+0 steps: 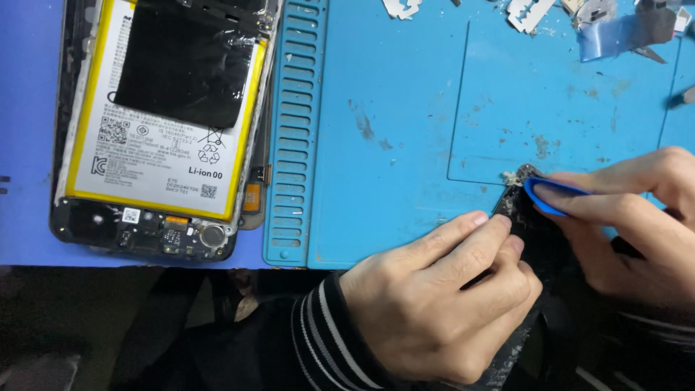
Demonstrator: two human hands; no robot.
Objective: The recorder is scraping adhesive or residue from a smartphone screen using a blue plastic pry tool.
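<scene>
Carefully, with our left hand closed tight around the black panel over the blue mat's near edge, our right hand should keep its pinched blue pick shallow, scraping glue off the corner in short strokes.

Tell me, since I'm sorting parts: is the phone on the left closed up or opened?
Opened. The phone lies back cover off, its white, yellow-edged battery and lower circuit parts exposed.

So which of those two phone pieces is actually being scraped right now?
The dark panel held in the left hand, where the right hand presses a blue pick. The opened phone with its exposed battery lies untouched.
</scene>
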